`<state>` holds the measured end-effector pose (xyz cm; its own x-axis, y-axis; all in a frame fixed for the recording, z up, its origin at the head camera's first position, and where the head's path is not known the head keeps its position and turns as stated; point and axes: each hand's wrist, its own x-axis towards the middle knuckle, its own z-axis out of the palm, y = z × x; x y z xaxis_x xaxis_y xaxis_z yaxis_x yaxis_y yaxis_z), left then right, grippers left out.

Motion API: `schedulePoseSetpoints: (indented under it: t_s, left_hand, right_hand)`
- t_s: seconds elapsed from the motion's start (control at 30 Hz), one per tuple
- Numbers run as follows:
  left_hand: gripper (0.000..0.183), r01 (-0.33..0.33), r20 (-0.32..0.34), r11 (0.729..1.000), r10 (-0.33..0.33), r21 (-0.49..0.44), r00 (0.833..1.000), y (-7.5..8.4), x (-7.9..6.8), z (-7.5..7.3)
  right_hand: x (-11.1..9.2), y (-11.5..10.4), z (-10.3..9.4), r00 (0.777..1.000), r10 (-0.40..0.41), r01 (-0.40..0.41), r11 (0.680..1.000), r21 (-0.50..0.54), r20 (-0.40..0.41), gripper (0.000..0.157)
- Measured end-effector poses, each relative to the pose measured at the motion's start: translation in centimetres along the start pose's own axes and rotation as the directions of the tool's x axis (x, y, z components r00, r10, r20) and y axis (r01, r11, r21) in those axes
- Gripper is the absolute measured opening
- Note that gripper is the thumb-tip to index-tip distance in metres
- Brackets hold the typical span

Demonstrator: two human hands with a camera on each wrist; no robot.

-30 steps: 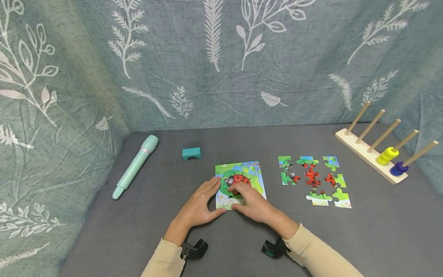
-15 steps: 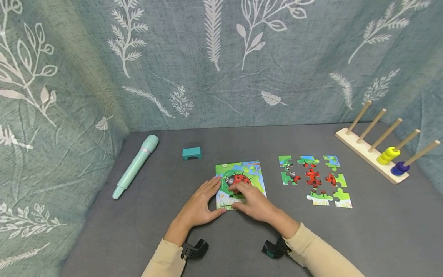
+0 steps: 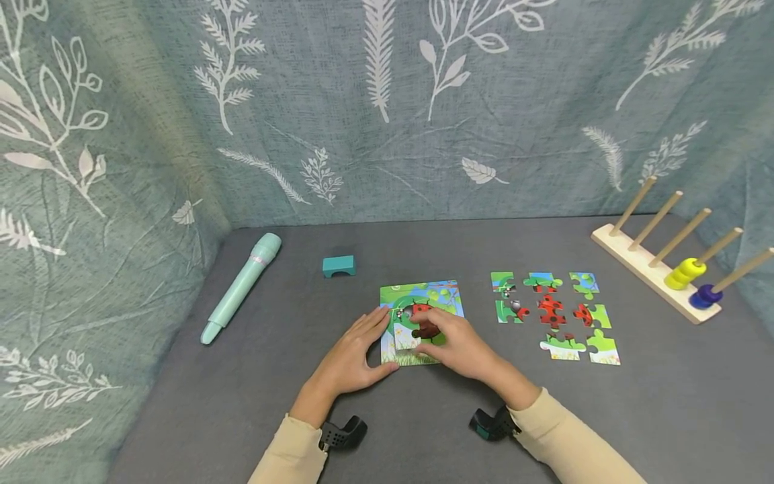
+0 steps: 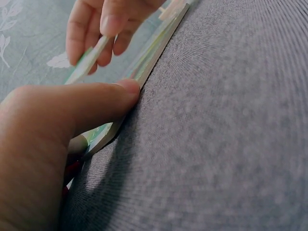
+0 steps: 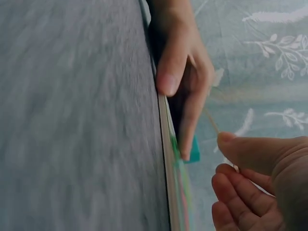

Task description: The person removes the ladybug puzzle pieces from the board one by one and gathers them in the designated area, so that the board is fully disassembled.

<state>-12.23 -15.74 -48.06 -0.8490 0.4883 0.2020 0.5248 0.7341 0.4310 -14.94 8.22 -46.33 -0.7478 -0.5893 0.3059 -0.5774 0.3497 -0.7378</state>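
My right hand [image 3: 459,346] pinches a jigsaw piece [image 3: 406,337] between thumb and fingers. That piece, pale with flowers on it, is raised above a square puzzle board [image 3: 444,293] printed with a ladybug. In the left wrist view the piece [image 4: 86,66] is tilted and clear of the board; the right wrist view shows it almost edge-on. My left hand [image 3: 352,355] rests at the board's near left corner, fingers extended along the left edge and thumb [image 4: 108,103] pressing the near edge. Fingers of the right hand partly cover the ladybug picture.
Several loose jigsaw pieces [image 3: 551,312] lie in rough rows right of the board. Beyond them is a wooden peg stand [image 3: 647,265] with yellow and blue rings. A teal block [image 3: 338,265] sits behind the board, a mint-green microphone-shaped toy [image 3: 242,288] at left. A patterned curtain [image 3: 302,101] hangs behind.
My right hand has lifted the piece off the board and drawn slightly right and toward me. My left hand stays at the board's corner. The view has shifted slightly.
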Motion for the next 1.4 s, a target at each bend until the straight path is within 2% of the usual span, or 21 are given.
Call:
schedulePoseSetpoints:
  t_s: [0.17,0.47,0.87,0.97,1.13,1.4]
  left_hand:
    - [0.083,-0.001,0.002,1.0,0.001,0.0,1.0,0.1,0.1,0.0]
    - [0.084,-0.006,0.0,1.0,0.006,-0.004,1.0,0.0,0.1,0.0]
    - [0.084,-0.015,-0.003,1.0,0.015,-0.001,1.0,-0.2,0.1,0.0]
    - [0.084,-0.014,-0.001,1.0,0.014,0.001,1.0,-0.2,0.0,0.0]
    - [0.084,-0.014,0.002,1.0,0.014,0.0,1.0,-0.1,0.0,0.0]
    - [0.084,-0.014,0.0,1.0,0.014,-0.002,1.0,0.0,0.1,0.0]
  right_hand:
    - [-0.9,0.3,-1.5,0.999,-0.008,0.006,0.999,-0.035,-0.042,0.044]
    - [-4.0,1.3,-4.8,0.993,0.1,-0.106,0.988,-0.111,-0.057,0.044]
    - [-8.0,3.5,-8.3,0.978,0.139,-0.172,0.96,-0.223,-0.154,0.044]
    - [-8.8,3.9,-9.0,0.977,0.149,-0.183,0.954,-0.236,-0.155,0.043]
    - [-9.6,4.5,-9.8,0.98,0.146,-0.178,0.946,-0.272,-0.133,0.042]
    - [-10.0,4.6,-10.1,0.99,0.072,-0.109,0.937,-0.333,-0.122,0.042]
